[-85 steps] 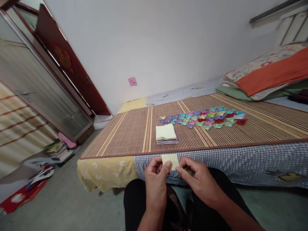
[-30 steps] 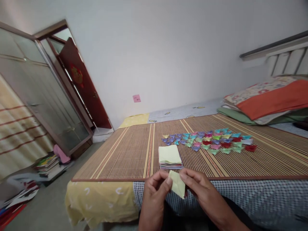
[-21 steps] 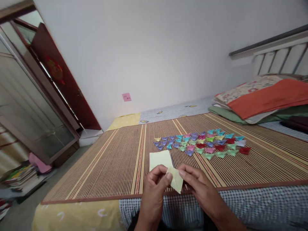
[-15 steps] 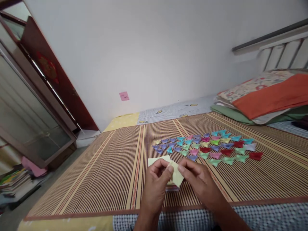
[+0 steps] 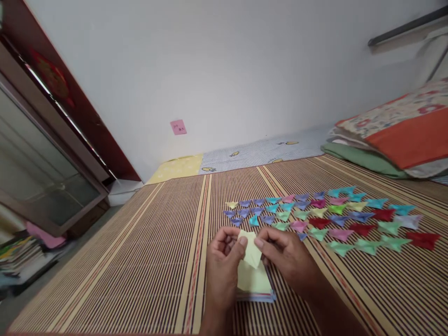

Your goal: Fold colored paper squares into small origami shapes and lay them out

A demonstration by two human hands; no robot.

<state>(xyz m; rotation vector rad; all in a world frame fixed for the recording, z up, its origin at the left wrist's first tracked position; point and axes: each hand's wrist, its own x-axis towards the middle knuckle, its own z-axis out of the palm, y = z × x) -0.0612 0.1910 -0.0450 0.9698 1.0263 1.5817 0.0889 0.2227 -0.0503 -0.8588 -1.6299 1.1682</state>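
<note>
A pale yellow piece of folded paper (image 5: 251, 252), tapering to a point at the bottom, is held up between both hands. My left hand (image 5: 224, 261) pinches its left edge between thumb and fingers. On its right edge, the thumb and fingers of my right hand (image 5: 285, 254) are closed. Just beneath lies a stack of square paper sheets (image 5: 255, 282), with a yellow sheet on top and coloured edges below; my hands hide its upper part. Several rows of small folded paper shapes (image 5: 338, 209) in many colours spread over the mat, beyond my hands and to the right.
The striped mat (image 5: 147, 252) covers the bed. Folded bedding (image 5: 406, 126) is piled at the back right. A pink note (image 5: 178, 127) is stuck on the white wall (image 5: 224, 70). On the left are a glass-panelled door (image 5: 45, 158) and a pile of books (image 5: 21, 256).
The yellow paper has been turned so its point faces down. My view has shifted, and more of the paper stack shows under my hands.
</note>
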